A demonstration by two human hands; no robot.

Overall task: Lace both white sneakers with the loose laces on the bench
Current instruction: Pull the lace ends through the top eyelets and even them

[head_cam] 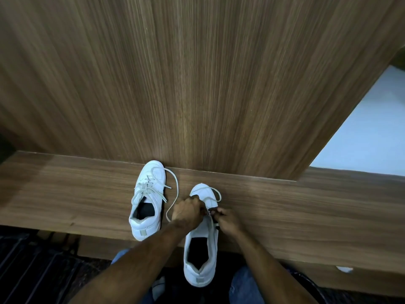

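Note:
Two white sneakers rest on the wooden bench [306,211], toes toward the wall. The left sneaker [147,200] is laced, with loose lace ends spilling over its right side. The right sneaker [202,244] juts past the bench's front edge with its heel over my lap. A long pale lace [174,194] loops from its eyelet area out to the left and over its toe. My left hand [188,212] is closed over the middle of this sneaker, gripping the lace. My right hand [225,219] pinches the lace at the eyelets on the shoe's right side.
A tall wood-grain panel [197,84] rises right behind the bench, touching the left sneaker's toe. A pale floor [368,132] shows at the right. A dark ribbed mat [32,266] lies below the bench at the left. My jeans-clad knees [245,284] sit under the bench edge.

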